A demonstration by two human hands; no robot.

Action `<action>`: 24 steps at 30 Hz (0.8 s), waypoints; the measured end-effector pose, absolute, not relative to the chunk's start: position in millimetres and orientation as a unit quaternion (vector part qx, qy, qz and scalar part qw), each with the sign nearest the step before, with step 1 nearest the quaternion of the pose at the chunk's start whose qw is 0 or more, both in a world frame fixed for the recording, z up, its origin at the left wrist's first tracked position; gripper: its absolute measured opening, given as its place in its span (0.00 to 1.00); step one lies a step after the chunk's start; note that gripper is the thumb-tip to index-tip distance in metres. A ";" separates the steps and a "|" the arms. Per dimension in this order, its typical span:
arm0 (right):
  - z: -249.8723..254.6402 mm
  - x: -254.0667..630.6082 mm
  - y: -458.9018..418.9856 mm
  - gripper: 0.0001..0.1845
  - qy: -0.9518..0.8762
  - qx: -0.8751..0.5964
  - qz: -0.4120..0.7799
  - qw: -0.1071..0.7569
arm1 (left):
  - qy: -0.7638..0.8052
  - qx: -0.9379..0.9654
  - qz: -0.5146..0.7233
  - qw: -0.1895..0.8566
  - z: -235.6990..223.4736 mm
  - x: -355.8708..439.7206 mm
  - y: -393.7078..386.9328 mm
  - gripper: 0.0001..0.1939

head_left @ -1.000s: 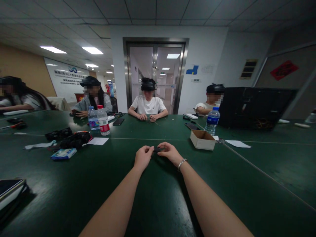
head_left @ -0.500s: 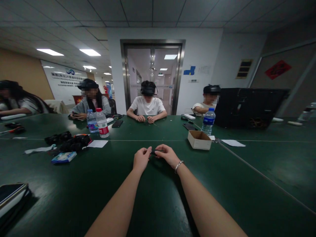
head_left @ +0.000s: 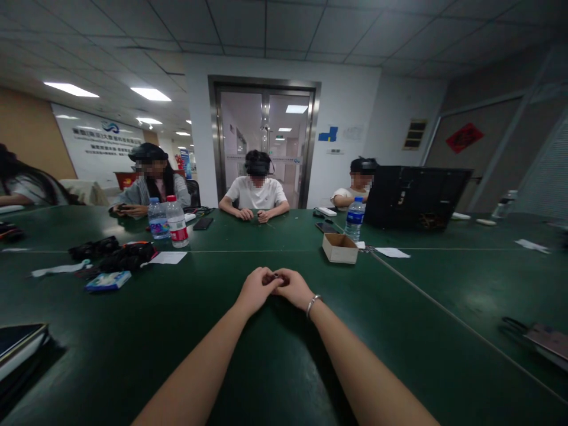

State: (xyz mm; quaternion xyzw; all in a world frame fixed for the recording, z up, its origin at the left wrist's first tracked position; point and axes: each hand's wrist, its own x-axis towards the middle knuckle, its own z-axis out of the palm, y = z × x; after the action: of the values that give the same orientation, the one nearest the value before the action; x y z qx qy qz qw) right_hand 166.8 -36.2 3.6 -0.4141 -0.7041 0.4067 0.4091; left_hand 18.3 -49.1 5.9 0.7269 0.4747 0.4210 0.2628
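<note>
Over the green table [head_left: 275, 355], my left hand [head_left: 255, 293] and my right hand [head_left: 294, 290] meet with their fingertips together. Between them is a small dark object [head_left: 276, 277], mostly covered by the fingers, so its kind does not show. Both hands are closed on it, thumbs on the near side. A silver bracelet [head_left: 313, 306] circles my right wrist. Beyond the hands, to the right, stands an open cardboard box [head_left: 339, 253]; its inside bottom is hidden by its front wall.
Water bottles [head_left: 177, 223] and a blue-white packet [head_left: 107, 281] beside black gear [head_left: 126, 255] are on the left. Another bottle [head_left: 355, 219] stands behind the box, near a large black case [head_left: 412, 198]. A person [head_left: 255, 192] sits opposite; others sit along the far side.
My hands have come closer together, and the fingers now cover more of the small dark object. The view has turned slightly to the right.
</note>
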 end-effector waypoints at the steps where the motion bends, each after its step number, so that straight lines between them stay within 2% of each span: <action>1: 4.1 169.2 -41.2 0.17 -0.699 -0.412 0.423 0.405 | 0.468 0.734 0.412 0.271 6.6 18.7 -53.0 0.12; 9: 13.4 183.8 -83.2 0.26 -0.671 -0.379 0.547 0.327 | 0.425 0.797 0.294 0.313 30.0 8.7 -99.9 0.11; 12: 20.1 188.3 -114.5 0.29 -0.659 -0.349 0.603 0.282 | 0.396 0.812 0.242 0.354 37.6 1.5 -126.8 0.11; 14: 23.0 189.0 -139.3 0.30 -0.652 -0.325 0.624 0.282 | 0.382 0.816 0.213 0.378 41.1 -2.2 -146.6 0.11; 17: 24.9 186.7 -173.1 0.30 -0.648 -0.319 0.621 0.305 | 0.367 0.817 0.190 0.402 46.9 -3.4 -176.8 0.12; 20: 27.9 188.3 -197.5 0.26 -0.638 -0.329 0.639 0.275 | 0.356 0.810 0.180 0.430 59.4 -5.7 -205.6 0.15; 22: 31.3 198.3 -211.0 0.26 -0.625 -0.342 0.660 0.240 | 0.376 0.808 0.172 0.419 71.8 -17.2 -222.9 0.18; 24: 33.1 219.4 -225.1 0.26 -0.607 -0.363 0.672 0.219 | 0.427 0.813 0.165 0.359 83.2 -43.7 -237.2 0.20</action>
State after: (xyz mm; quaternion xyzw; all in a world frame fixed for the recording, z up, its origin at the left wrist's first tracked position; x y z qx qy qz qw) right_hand 219.4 -225.1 33.1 -0.3632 -0.6074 0.6718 0.2187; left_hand -43.7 -237.2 83.2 0.8133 0.4274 0.1646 0.3588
